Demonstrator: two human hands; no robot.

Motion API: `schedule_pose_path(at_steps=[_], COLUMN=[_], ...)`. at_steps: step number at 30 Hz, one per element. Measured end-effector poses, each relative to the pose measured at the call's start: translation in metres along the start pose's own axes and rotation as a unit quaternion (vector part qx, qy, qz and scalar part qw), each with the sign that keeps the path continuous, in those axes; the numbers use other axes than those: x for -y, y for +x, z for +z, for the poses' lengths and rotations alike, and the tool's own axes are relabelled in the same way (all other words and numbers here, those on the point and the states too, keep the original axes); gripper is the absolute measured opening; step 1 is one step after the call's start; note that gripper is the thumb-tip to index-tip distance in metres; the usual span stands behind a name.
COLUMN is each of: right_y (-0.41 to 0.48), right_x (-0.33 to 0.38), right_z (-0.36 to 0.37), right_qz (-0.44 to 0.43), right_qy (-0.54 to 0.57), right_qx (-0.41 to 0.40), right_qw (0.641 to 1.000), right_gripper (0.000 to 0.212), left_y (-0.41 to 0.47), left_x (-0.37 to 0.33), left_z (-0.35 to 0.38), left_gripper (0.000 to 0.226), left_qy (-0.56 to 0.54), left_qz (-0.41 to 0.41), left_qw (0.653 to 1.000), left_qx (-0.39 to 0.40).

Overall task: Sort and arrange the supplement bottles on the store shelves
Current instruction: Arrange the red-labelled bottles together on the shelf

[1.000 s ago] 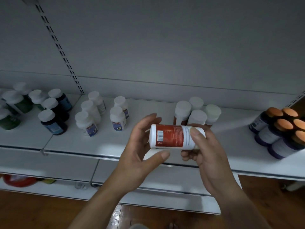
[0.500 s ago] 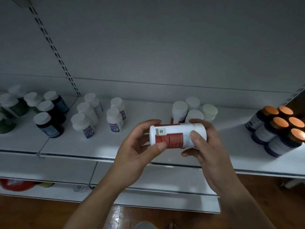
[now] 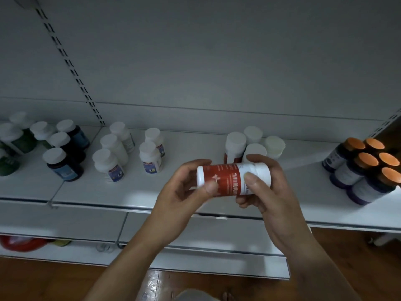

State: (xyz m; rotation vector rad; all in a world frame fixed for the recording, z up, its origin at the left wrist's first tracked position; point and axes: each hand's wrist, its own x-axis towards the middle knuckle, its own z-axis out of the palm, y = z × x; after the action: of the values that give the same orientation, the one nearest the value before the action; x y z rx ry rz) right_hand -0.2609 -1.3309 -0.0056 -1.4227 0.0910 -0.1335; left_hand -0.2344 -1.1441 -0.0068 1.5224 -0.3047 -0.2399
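both hands [image 3: 184, 192] [image 3: 267, 187] curl around the bottle [image 3: 233, 179] held sideways before the shelf [image 3: 130, 192]; it looks light, rigid, smooth, best gripped mid-body.

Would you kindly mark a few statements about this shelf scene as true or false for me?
1. Both the left hand and the right hand hold the red-labelled bottle. True.
2. That bottle stands upright on the shelf. False: it is held on its side, off the shelf.
3. The orange-capped bottles stand at the shelf's right end. True.
4. The dark blue-labelled bottles have orange caps. False: their caps are white.
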Motion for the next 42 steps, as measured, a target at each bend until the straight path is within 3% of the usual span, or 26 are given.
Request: schedule_pose_path(at_steps=[3,8,13,19,24,30,35,40,42], right_y=[0.001,-0.003,-0.004,-0.006,-0.007,-0.009,-0.007,-0.009,-0.009], right_x=[-0.001,-0.003,-0.004,-0.003,-0.003,0.000,0.000,0.000,0.001], right_z=[0.002,0.000,0.003,0.002,0.004,0.002,0.004,0.001,0.001], right_qz=[0.021,0.017,0.032,0.019,0.033,0.013,0.013,0.018,0.015], right_qy=[0.000,-0.015,-0.024,-0.022,-0.021,-0.018,-0.035,-0.041,-0.044], right_qx=[-0.012,0.013,-0.017,0.008,-0.020,0.009,-0.019,0.020,0.011], right_qw=[1.000,1.000,0.999,1.000,0.999,1.000,0.999,0.999,0.999], right_gripper=[0.035,0.042,0.036,0.041,0.037,0.040,0.034,0.055,0.052], left_y=[-0.002,-0.002,-0.004,-0.001,-0.005,-0.003,-0.004,-0.003,-0.003], left_x=[0.002,-0.004,0.000,-0.002,0.003,-0.003,0.004,-0.001,0.001], left_z=[-0.001,0.003,0.001,0.002,0.002,0.005,0.003,0.005,0.005], left_gripper=[0.059,0.034,0.054,0.039,0.052,0.032,0.050,0.029,0.028], left_qy=[0.019,0.003,0.020,0.010,0.031,0.017,0.089,0.028,0.035], left_qz=[-0.003,-0.022,-0.005,-0.004,0.014,-0.010,0.008,-0.001,-0.014], left_qw=[0.999,1.000,0.999,1.000,0.999,0.999,0.996,1.000,0.999], left_qx=[0.041,-0.011,0.038,-0.011,0.028,-0.028,0.014,0.000,0.001])
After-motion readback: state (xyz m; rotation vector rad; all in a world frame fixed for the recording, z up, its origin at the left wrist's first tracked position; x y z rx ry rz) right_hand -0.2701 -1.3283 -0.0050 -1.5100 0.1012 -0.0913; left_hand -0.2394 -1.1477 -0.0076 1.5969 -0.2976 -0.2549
